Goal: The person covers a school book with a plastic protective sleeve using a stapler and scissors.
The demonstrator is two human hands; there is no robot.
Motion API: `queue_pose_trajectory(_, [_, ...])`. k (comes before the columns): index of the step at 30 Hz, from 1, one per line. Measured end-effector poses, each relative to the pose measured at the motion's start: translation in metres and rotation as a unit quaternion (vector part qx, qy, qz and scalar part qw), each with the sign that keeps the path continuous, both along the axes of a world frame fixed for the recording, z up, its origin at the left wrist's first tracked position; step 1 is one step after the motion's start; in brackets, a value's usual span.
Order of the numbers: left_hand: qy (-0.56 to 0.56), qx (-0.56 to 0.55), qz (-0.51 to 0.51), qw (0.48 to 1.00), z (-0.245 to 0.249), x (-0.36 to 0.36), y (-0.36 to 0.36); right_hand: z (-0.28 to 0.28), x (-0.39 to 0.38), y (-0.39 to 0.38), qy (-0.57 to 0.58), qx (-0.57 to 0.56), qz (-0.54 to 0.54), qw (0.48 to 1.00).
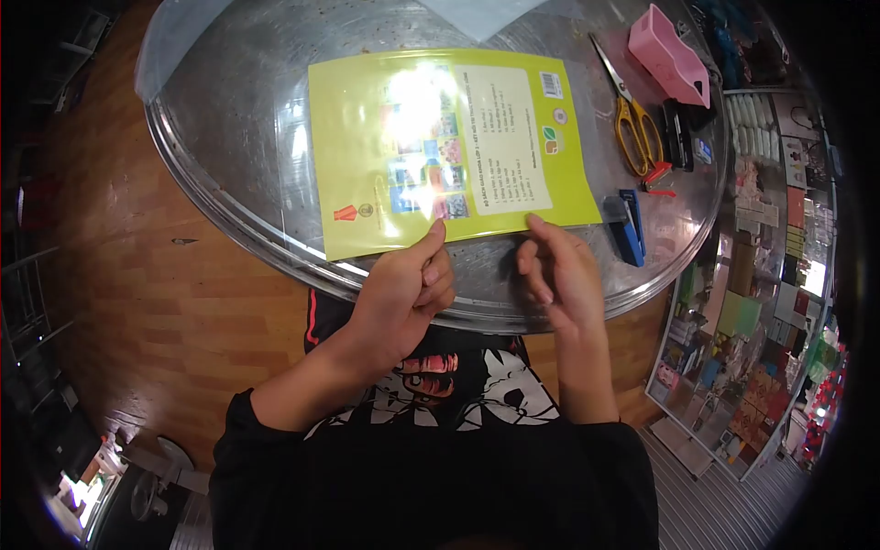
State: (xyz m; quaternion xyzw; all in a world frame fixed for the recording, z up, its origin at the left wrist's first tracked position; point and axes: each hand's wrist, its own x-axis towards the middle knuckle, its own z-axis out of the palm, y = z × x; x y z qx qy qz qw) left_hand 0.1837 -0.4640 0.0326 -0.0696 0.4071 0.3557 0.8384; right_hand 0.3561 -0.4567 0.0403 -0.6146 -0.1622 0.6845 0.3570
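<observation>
Handle the green book (456, 154) at twelve o'clock on the metal table (238, 119) as probably light, flexible, slick; hold by its six-o'clock edge, pinched in left hand (403, 291), near loose-fingered right hand (568, 277).

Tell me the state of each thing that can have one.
Green book: closed, back cover up.
Scissors: blades appear shut.
Blue stapler: open or shut unclear.
Black object: unclear, too dark.
Pink container: upright or tipped, unclear.
Left hand: curled, thumb on the book.
Right hand: loosely bent, at the book's edge.
</observation>
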Motion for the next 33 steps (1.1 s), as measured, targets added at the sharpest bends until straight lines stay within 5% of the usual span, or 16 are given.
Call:
queue_pose_trajectory(9, [0.029, -0.040, -0.022, 0.999, -0.002, -0.001, 0.000, 0.006, 0.046, 0.000, -0.075, 0.014, -0.083, 0.994])
queue_pose_trajectory(12, [0.019, -0.040, -0.021, 0.999, -0.003, -0.001, 0.000, 0.022, 0.057, 0.001, -0.216, 0.106, -0.066, 0.968])
queue_pose_trajectory(14, [0.027, -0.050, -0.023, 0.998, 0.001, -0.001, 0.002, 0.028, 0.055, 0.004, -0.517, 0.260, -0.090, 0.811])
queue_pose_trajectory(15, [0.026, -0.055, -0.024, 0.998, 0.000, -0.001, 0.001, 0.027, 0.058, 0.005, -0.518, 0.255, -0.088, 0.812])
queue_pose_trajectory(17, [0.013, -0.040, -0.018, 0.999, -0.002, -0.003, 0.000, 0.024, 0.070, 0.007, -0.669, 0.219, 0.127, 0.699])
queue_pose_trajectory(22, [0.023, -0.067, -0.004, 0.998, 0.002, -0.002, 0.004, 0.002, 0.072, 0.011, -0.693, 0.224, 0.208, 0.653])
queue_pose_trajectory(27, [0.012, -0.073, 0.003, 0.997, 0.001, -0.002, 0.005, -0.004, 0.087, 0.015, -0.674, 0.201, 0.173, 0.689])
queue_pose_trajectory(29, [0.029, -0.092, -0.017, 0.995, 0.003, -0.001, 0.008, 0.000, 0.091, 0.015, -0.587, 0.156, 0.052, 0.793])
queue_pose_trajectory(31, [0.021, -0.096, -0.018, 0.995, 0.001, -0.001, 0.006, 0.006, 0.091, 0.014, -0.505, 0.180, -0.088, 0.840])
queue_pose_trajectory(33, [0.013, -0.101, -0.018, 0.995, 0.000, -0.001, 0.007, 0.025, 0.098, 0.008, -0.325, 0.133, -0.132, 0.927])
